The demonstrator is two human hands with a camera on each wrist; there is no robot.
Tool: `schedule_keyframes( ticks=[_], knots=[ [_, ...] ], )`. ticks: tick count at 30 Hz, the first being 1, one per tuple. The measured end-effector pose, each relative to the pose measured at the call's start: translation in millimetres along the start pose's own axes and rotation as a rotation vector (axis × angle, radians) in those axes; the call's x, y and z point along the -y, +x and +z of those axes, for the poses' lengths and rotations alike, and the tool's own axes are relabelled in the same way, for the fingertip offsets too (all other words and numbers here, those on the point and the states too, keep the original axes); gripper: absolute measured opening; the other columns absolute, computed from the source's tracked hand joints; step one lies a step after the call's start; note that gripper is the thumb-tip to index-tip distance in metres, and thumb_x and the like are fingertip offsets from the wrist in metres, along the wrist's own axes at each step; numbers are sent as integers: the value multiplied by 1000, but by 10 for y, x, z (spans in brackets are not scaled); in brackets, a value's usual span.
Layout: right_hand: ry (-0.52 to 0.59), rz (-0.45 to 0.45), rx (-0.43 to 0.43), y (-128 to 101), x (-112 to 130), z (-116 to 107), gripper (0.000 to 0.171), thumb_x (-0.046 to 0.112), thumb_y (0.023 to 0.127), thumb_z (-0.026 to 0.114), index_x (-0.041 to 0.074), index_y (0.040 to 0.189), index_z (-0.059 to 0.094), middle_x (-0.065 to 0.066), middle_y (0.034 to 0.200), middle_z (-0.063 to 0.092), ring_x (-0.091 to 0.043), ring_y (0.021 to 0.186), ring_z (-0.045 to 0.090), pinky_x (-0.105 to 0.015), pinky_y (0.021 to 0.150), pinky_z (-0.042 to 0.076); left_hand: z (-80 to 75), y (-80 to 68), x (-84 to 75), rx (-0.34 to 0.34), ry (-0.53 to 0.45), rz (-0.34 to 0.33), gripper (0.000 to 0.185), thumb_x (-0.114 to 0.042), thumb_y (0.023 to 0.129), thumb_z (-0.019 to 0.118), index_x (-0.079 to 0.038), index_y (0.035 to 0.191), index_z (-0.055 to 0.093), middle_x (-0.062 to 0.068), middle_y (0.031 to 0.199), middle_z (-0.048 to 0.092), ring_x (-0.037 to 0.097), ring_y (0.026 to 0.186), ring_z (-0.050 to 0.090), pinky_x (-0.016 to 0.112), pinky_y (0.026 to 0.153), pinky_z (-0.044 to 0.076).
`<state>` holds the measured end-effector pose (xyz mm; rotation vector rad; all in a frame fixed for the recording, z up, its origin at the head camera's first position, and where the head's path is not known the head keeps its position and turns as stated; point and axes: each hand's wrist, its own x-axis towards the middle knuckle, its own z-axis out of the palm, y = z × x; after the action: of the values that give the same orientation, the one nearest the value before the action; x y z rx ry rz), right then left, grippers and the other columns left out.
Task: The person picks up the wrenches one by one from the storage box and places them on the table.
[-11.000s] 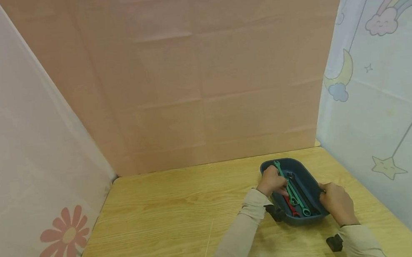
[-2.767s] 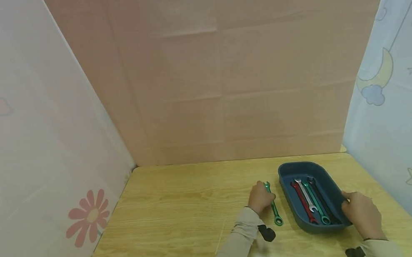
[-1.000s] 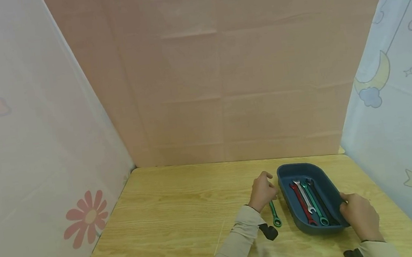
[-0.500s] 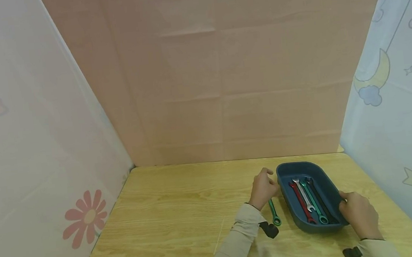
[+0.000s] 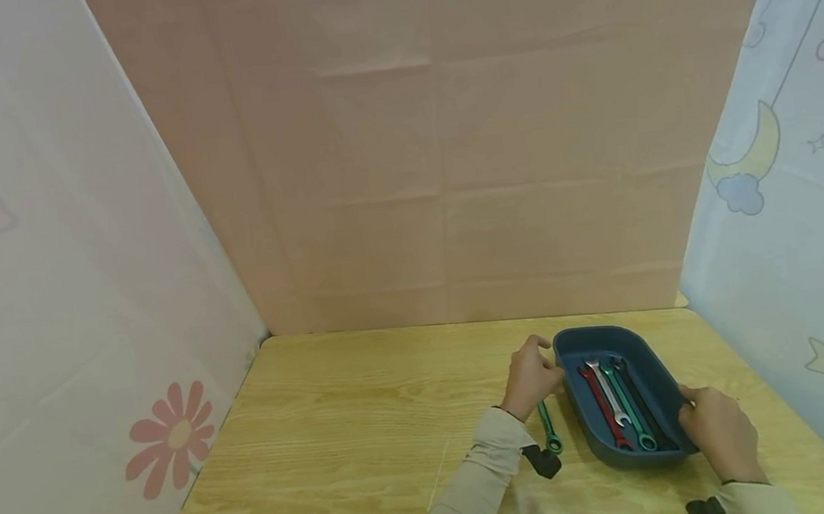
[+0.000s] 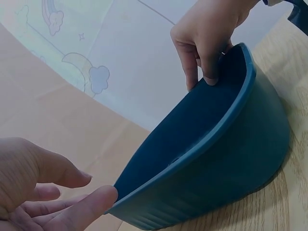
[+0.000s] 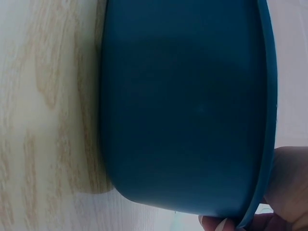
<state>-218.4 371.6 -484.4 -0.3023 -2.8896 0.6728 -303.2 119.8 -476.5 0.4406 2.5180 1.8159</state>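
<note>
My right hand [image 5: 722,429] grips the right rim of a dark blue plastic bin [image 5: 610,458], fingers over the edge, as the right wrist view also shows. My left hand [image 5: 532,377] is at the bin's left rim; in the left wrist view a fingertip [image 6: 109,193] meets that rim, with thumb and finger spread. Inside the bin lie a red wrench [image 5: 606,409], a silver wrench [image 5: 607,391], a green ratchet wrench [image 5: 630,408] and a black wrench [image 5: 644,404], side by side. Another green ratchet wrench [image 5: 549,428] lies on the table, its upper part hidden by my left hand.
The wooden table [image 5: 355,430] stretches away to the left of the bin. A brown backdrop [image 5: 377,210] stands along its far edge. Printed white sheets hang at the left [image 5: 79,242] and right [image 5: 790,267] sides.
One green wrench has gone from the bin to the table since the oldest frame. The left hand has let go of it and moved right to the bin's rim. The right hand keeps its grip.
</note>
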Motion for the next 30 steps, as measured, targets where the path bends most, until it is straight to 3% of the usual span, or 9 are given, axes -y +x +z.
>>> schedule_keyframes(
  ticks=[5,13,16,22,30],
  knots=[
    [1,15,13,-14,-24,15,46,0,86,46,-15,128,54,-5,52,46,-14,44,27,-29,39,28,34,-21,-16,13,-20,-18,42,6,86,70,-7,124,57,0,71,67,29,60,71,19,50,52],
    [7,20,23,-1,-25,18,45,1,87,46,-14,129,53,-5,54,49,-15,44,29,-29,39,30,90,-51,-96,21,-28,-38,42,7,86,71,-7,123,58,-2,69,64,9,46,61,19,47,51],
    [6,22,20,6,-17,6,46,1,86,46,-14,129,54,-7,55,50,-16,45,30,-30,39,30,106,-51,-125,25,-22,-35,43,7,85,71,-7,124,58,-1,70,65,8,46,61,19,47,51],
    [1,27,7,-1,-7,9,44,2,86,48,-12,127,57,-22,72,63,-20,47,36,-34,39,33,149,-55,-126,34,18,-19,45,6,86,70,-7,127,57,-3,69,64,5,45,59,18,49,50],
    [-2,19,-3,-13,-9,17,44,1,86,48,-12,127,57,-15,64,61,-19,46,34,-33,39,32,206,-59,-96,67,22,3,45,6,87,70,-4,128,55,-4,67,62,3,46,57,18,49,50]
  ],
)
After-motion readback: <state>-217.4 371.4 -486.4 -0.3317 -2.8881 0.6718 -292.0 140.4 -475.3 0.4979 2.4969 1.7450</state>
